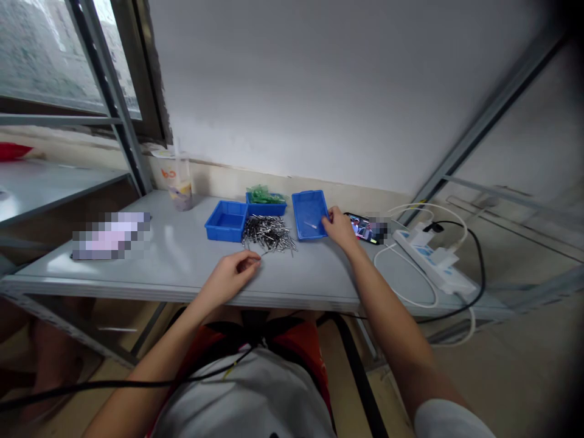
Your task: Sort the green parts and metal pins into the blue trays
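My left hand (235,274) rests at the near side of a pile of thin, shiny metal pins (270,233). Its fingers are curled in, thumb close to the index finger; whatever they hold is too small to make out. At the right side of a shallow blue tray (303,207), my right hand (338,228) has its fingers bent over the rim, closed on it. A small pale, thin piece (311,225) lies inside that tray. Left of the pile stands another blue tray (223,230) with nothing visible in it. Behind the pile, a third blue tray (269,209) holds green plastic pieces (262,194).
A phone (365,229) with a lit screen lies right of my right hand. Farther right are a white power strip (433,261) and looping cables. A drink cup (181,185) with a straw stands back left; a blurred-out device (109,237) lies at the left.
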`<act>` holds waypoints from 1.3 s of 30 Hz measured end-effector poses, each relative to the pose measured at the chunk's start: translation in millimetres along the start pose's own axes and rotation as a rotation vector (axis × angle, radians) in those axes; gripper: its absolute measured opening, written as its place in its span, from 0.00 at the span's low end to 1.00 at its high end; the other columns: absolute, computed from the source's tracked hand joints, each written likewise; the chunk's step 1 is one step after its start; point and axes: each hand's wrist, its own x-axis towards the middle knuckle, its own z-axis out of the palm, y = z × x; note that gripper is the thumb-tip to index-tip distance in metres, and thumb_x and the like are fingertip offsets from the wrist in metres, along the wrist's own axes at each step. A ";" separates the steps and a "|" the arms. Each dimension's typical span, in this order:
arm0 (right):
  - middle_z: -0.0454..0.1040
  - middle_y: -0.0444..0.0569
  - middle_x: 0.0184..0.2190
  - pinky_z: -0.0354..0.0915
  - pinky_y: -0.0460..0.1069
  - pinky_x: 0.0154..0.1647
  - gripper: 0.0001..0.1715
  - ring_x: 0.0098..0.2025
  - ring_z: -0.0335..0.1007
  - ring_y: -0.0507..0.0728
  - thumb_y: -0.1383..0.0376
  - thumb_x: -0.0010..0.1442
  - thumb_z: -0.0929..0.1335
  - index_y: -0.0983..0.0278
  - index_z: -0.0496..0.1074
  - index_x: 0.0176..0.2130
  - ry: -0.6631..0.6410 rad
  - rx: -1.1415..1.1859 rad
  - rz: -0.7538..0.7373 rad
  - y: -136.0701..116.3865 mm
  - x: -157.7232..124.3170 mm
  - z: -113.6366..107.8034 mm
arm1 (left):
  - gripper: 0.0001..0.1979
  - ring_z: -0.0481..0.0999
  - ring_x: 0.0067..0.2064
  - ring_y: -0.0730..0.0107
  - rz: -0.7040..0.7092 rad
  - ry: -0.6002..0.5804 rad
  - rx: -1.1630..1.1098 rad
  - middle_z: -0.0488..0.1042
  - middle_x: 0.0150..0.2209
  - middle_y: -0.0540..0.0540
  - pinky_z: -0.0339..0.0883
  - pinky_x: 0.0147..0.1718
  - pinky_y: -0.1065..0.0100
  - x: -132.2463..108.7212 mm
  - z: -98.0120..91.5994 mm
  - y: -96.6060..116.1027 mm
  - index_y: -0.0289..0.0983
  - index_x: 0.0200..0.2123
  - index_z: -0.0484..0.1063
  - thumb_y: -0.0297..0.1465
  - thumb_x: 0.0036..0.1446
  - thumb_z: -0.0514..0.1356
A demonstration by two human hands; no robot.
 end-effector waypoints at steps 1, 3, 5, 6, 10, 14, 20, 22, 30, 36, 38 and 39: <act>0.72 0.52 0.30 0.55 0.48 0.32 0.11 0.31 0.66 0.58 0.63 0.56 0.61 0.65 0.65 0.39 0.015 0.008 -0.007 0.2 0.0 -0.6 | 0.11 0.73 0.32 0.71 -0.001 0.003 0.004 0.76 0.31 0.47 0.65 0.32 0.70 -0.2 0.0 0.4 0.35 0.39 0.72 0.35 0.57 0.55; 0.72 0.51 0.29 0.56 0.48 0.32 0.11 0.31 0.66 0.58 0.63 0.56 0.61 0.65 0.65 0.39 0.036 0.024 -0.016 -0.1 -0.1 -2.1 | 0.11 0.72 0.32 0.71 -0.003 0.007 0.010 0.76 0.31 0.47 0.65 0.32 0.70 -0.4 0.0 0.6 0.35 0.39 0.72 0.35 0.57 0.55; 0.72 0.51 0.28 0.56 0.48 0.32 0.11 0.31 0.66 0.58 0.63 0.55 0.62 0.65 0.66 0.39 0.034 0.042 -0.002 -1.0 -0.2 -3.3 | 0.12 0.72 0.32 0.71 -0.005 0.005 0.007 0.76 0.31 0.47 0.65 0.33 0.70 -0.4 0.1 0.3 0.35 0.39 0.72 0.35 0.57 0.55; 0.72 0.50 0.28 0.57 0.48 0.32 0.11 0.31 0.66 0.57 0.63 0.55 0.62 0.65 0.66 0.38 0.019 0.053 0.018 -1.6 -0.2 -3.6 | 0.12 0.72 0.32 0.71 -0.007 0.002 0.004 0.76 0.31 0.47 0.65 0.32 0.70 -0.4 0.2 0.1 0.35 0.39 0.72 0.35 0.57 0.55; 0.73 0.50 0.30 0.58 0.46 0.30 0.14 0.28 0.67 0.54 0.64 0.54 0.63 0.67 0.68 0.41 -0.143 0.117 0.135 -1.5 -0.6 -3.0 | 0.11 0.72 0.31 0.71 -0.004 -0.006 0.007 0.75 0.30 0.48 0.65 0.32 0.71 -0.7 0.0 -0.3 0.35 0.39 0.72 0.35 0.57 0.55; 0.74 0.52 0.30 0.60 0.47 0.30 0.18 0.25 0.68 0.53 0.60 0.57 0.63 0.68 0.70 0.43 -0.364 0.136 0.202 2.6 -1.1 -4.8 | 0.11 0.73 0.32 0.70 -0.008 0.001 0.010 0.76 0.32 0.48 0.65 0.33 0.70 -0.7 -0.2 -0.1 0.35 0.38 0.72 0.34 0.57 0.55; 0.74 0.53 0.33 0.60 0.50 0.41 0.15 0.37 0.68 0.57 0.62 0.61 0.60 0.67 0.70 0.42 0.129 0.051 -0.095 -25.3 -12.5 -22.0 | 0.11 0.72 0.32 0.70 -0.015 0.026 0.018 0.76 0.31 0.47 0.64 0.32 0.70 0.0 1.1 -1.1 0.35 0.38 0.72 0.34 0.57 0.55; 0.73 0.52 0.35 0.60 0.49 0.42 0.14 0.37 0.68 0.56 0.64 0.62 0.59 0.66 0.70 0.41 0.123 0.109 -0.269 -50.2 -26.8 -23.4 | 0.11 0.72 0.31 0.70 -0.018 0.028 0.015 0.76 0.31 0.48 0.64 0.32 0.70 -0.4 1.4 -1.5 0.35 0.39 0.72 0.34 0.57 0.55; 0.69 0.51 0.40 0.60 0.46 0.38 0.13 0.41 0.65 0.54 0.63 0.63 0.61 0.63 0.69 0.45 -0.358 0.008 -0.753 -105.1 -70.8 6.3 | 0.12 0.73 0.32 0.69 -0.012 0.033 0.020 0.76 0.31 0.47 0.65 0.33 0.71 -0.6 0.8 0.5 0.35 0.39 0.72 0.36 0.57 0.55; 0.68 0.51 0.38 0.61 0.48 0.40 0.11 0.41 0.65 0.54 0.65 0.64 0.60 0.64 0.69 0.41 -0.353 0.032 -0.774 -96.7 -68.1 10.9 | 0.12 0.74 0.34 0.68 0.004 0.028 0.030 0.77 0.33 0.46 0.66 0.34 0.70 -0.8 1.3 1.5 0.35 0.38 0.72 0.35 0.57 0.54; 0.68 0.52 0.38 0.62 0.49 0.41 0.12 0.42 0.64 0.55 0.65 0.64 0.59 0.64 0.69 0.41 -0.313 0.031 -0.805 -97.0 -68.6 10.5 | 0.12 0.74 0.34 0.68 0.007 0.028 0.033 0.77 0.33 0.46 0.66 0.34 0.70 -1.1 1.2 1.9 0.35 0.38 0.72 0.35 0.58 0.54; 0.68 0.52 0.38 0.62 0.49 0.42 0.13 0.42 0.64 0.56 0.64 0.65 0.58 0.64 0.69 0.41 -0.289 0.032 -0.819 -97.5 -68.6 10.0 | 0.12 0.74 0.33 0.68 0.007 0.028 0.037 0.77 0.33 0.46 0.66 0.34 0.70 -1.2 1.1 2.1 0.35 0.38 0.72 0.35 0.57 0.54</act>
